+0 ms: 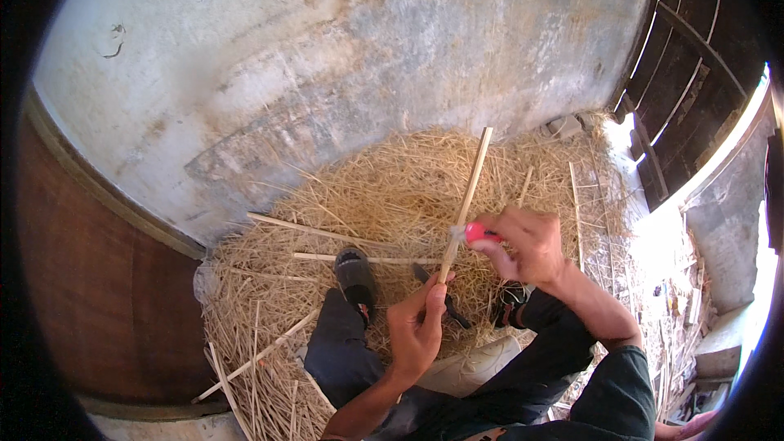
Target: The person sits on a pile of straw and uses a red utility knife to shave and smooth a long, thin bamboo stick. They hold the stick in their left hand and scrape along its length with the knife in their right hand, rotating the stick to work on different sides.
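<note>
My left hand (415, 333) is closed on the lower end of a pale, straight wooden stick (471, 184), which points up and slightly right. Beside the stick's lower half, my right hand (531, 247) is closed on a small red object (482, 233) with a dark patch. Its exact kind I cannot make out. Some whitish material (456, 233) shows where the red object meets the stick. Behind my left hand, a dark, narrow tool (456, 312) lies low between my feet, partly hidden.
Straw (392, 171) covers the floor, with several loose sticks (327, 230) on it. My shoe (354, 278) rests among them. A stained wall (367, 57) rises ahead. To the left is a brown panel (106, 261); dark boards (694, 57) stand at the upper right.
</note>
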